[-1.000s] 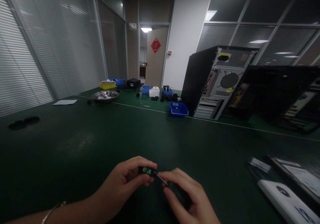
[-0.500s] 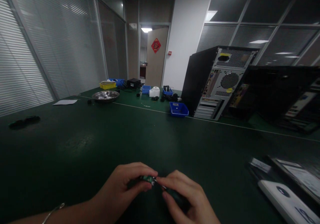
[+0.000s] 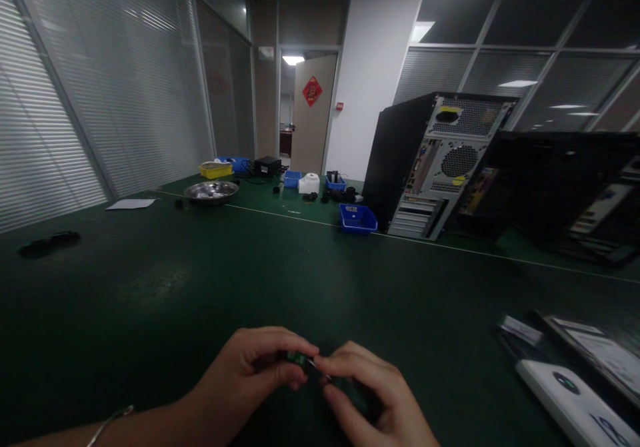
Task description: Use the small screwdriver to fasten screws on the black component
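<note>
The left hand [image 3: 250, 370] pinches a small circuit board [image 3: 296, 358] between thumb and fingers, above the table [image 3: 240, 287]. The right hand [image 3: 375, 377] grips a slim metal-shafted tool [image 3: 312, 364] at the board's end; contact is partly hidden.

Handling: the board is probably light, stiff and fragile. Hold by the edges; avoid flexing or pressing components. The tool's shaft is likely rigid and smooth; grip the handle.

Near right: a smooth white casing [image 3: 575, 404] with rounded corners and a dark round inset.

Farther: a rectangular, thin-walled blue plastic bin [image 3: 357, 219]; a shallow, shiny round metal bowl [image 3: 211, 192]; a boxy computer tower [image 3: 450, 167] with perforated metal rear.
</note>
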`<state>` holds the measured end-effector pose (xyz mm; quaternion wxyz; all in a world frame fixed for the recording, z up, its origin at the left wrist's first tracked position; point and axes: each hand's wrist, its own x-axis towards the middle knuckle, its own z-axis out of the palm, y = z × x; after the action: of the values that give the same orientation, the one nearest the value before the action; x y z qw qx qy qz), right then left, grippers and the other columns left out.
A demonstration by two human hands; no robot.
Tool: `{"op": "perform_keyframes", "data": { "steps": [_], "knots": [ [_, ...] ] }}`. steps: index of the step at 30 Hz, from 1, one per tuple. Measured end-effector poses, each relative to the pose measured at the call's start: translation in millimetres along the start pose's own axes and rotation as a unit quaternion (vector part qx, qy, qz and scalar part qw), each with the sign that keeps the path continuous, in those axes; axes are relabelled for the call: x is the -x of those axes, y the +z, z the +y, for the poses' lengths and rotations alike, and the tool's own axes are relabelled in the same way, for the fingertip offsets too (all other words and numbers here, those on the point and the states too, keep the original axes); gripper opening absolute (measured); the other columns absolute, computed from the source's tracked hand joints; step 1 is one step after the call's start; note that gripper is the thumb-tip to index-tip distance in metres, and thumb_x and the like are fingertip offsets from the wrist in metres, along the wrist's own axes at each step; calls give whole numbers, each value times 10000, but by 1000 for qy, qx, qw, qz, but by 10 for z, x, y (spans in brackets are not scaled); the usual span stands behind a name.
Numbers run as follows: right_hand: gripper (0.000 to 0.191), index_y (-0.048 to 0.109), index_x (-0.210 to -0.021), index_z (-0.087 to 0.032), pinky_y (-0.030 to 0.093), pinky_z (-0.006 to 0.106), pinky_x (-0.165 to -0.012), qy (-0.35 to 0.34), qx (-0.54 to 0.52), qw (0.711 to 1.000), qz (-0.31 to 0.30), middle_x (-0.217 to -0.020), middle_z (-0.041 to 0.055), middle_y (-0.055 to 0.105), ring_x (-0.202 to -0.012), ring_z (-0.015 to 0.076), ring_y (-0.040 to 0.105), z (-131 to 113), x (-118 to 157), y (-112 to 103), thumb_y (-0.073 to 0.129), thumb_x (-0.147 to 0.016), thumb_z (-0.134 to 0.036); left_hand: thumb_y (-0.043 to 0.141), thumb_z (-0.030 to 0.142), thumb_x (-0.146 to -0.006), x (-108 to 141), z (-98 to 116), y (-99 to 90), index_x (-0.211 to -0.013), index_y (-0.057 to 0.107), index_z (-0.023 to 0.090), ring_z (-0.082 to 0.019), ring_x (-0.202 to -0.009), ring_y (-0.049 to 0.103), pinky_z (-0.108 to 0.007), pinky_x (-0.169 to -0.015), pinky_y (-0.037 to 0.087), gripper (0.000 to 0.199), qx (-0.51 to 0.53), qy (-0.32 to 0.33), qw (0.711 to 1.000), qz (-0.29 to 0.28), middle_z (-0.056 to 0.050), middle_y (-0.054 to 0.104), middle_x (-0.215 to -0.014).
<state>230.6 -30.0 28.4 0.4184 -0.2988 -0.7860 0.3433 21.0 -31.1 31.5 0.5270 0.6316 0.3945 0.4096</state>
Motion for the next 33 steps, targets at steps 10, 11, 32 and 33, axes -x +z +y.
{"op": "perform_keyframes", "data": {
  "steps": [10,11,32,33],
  "knots": [
    [287,704,-1085,-227,542,287,-738,44,33,998,11,-905,64,732,-835,198,698,-7,22,-69,577,-870,-86,618,227,-882,-16,10,-88,-993,740,237,-205,-884,634,-299,-794,468,166,-98,-2,994,-54,-28,712,-916],
    [283,703,-1089,-230,542,287,-743,47,34,998,17,-909,61,734,-840,198,697,-2,26,-70,583,-872,-95,620,233,-886,-10,32,-90,-1001,739,248,-207,-900,627,-302,-808,464,166,-127,11,988,-86,-28,709,-919],
    [113,667,-903,-181,499,279,-684,97,55,994,-7,-817,45,664,-745,196,633,-30,2,-58,558,-900,-211,619,231,-876,90,171,3,-864,635,206,-220,-838,588,-298,-754,474,32,-313,92,937,-125,-61,666,-889],
    [119,654,-898,-176,493,281,-680,105,57,993,-16,-817,46,656,-744,195,629,-27,2,-62,536,-897,-186,641,254,-865,104,179,7,-827,615,208,-210,-810,583,-290,-739,471,65,-324,91,934,-116,-47,658,-857]
  ]
}}
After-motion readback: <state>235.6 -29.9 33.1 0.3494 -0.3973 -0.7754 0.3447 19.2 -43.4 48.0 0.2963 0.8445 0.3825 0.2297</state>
